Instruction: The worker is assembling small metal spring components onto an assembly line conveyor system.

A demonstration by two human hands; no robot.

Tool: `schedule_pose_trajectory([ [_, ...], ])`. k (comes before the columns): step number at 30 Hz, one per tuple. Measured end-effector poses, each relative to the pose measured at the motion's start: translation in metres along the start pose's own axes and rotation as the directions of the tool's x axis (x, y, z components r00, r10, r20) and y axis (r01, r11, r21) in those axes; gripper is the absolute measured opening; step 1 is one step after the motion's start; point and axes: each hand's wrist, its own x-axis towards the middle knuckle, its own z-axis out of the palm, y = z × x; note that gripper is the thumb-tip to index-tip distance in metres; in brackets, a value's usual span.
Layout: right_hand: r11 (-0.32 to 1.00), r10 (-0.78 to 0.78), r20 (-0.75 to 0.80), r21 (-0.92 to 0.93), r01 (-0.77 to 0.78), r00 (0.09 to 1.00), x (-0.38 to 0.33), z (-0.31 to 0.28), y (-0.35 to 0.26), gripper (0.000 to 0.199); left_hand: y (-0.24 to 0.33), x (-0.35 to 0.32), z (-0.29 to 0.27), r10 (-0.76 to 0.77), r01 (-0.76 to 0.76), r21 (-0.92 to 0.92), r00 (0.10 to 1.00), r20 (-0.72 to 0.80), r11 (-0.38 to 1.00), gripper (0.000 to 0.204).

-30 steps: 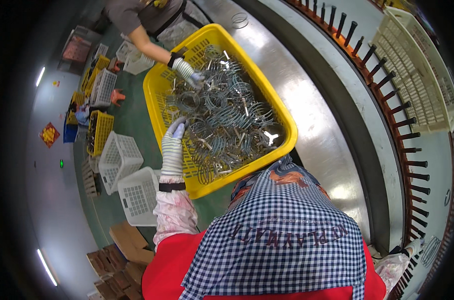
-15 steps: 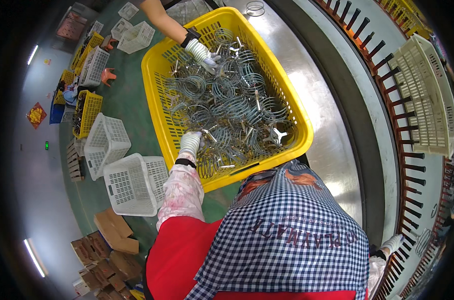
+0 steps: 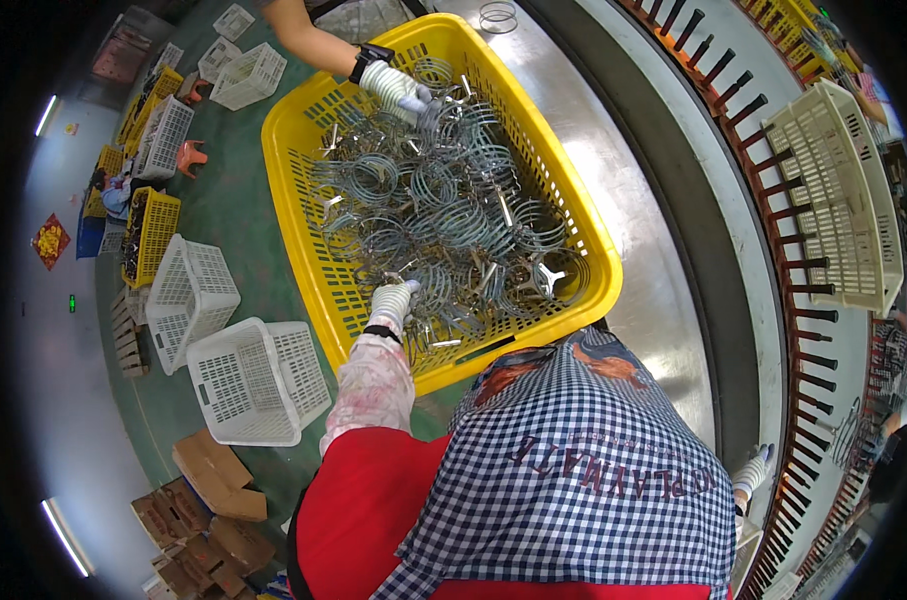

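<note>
While my left hand (image 3: pixel 391 300) sits gloved, closed on the wire rings (image 3: pixel 443 210) at the crate's (image 3: pixel 303 250) near edge, pile lies ahead-right; right hand (image 3: pixel 748 472) low, far, grip unclear; co-worker's hand (image 3: pixel 393 88) opposite.

Brown cardboard boxes (image 3: pixel 208 520) lie in a loose heap on the green floor at the lower left of the frame, some flattened, one open-topped. Far left, at mid-height, a red diamond-shaped sign (image 3: pixel 51 241) with yellow markings hangs on the pale wall. No screens show.
</note>
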Motion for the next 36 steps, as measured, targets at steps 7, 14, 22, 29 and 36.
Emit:
schedule_pose_trajectory([
  [7,0.991,-0.089,0.108,-0.085,0.099,0.99,-0.022,0.044,-0.026,0.046,0.011,-0.029,-0.012,0.295,-0.245,-0.19,0.902,0.316,0.951,0.028],
  [14,0.794,-0.556,0.4,-0.004,0.608,0.729,-0.119,0.172,-0.158,0.033,0.07,-0.114,0.062,0.457,-0.09,-0.465,0.423,0.782,0.881,0.036],
  [22,0.689,-0.612,0.741,0.327,0.647,0.277,-0.215,0.247,-0.283,0.029,0.136,-0.226,0.143,0.307,-0.305,-0.283,0.034,0.951,0.909,0.041],
  [29,0.293,-0.871,0.491,0.47,0.833,0.029,-0.222,0.244,-0.332,0.026,0.143,-0.26,0.192,0.281,-0.146,-0.303,-0.151,0.948,0.942,0.033],
  [36,0.138,-0.943,0.334,0.412,0.901,-0.008,-0.214,0.246,-0.346,0.013,0.147,-0.281,0.201,0.239,-0.097,-0.248,-0.1,0.966,0.964,0.032],
])
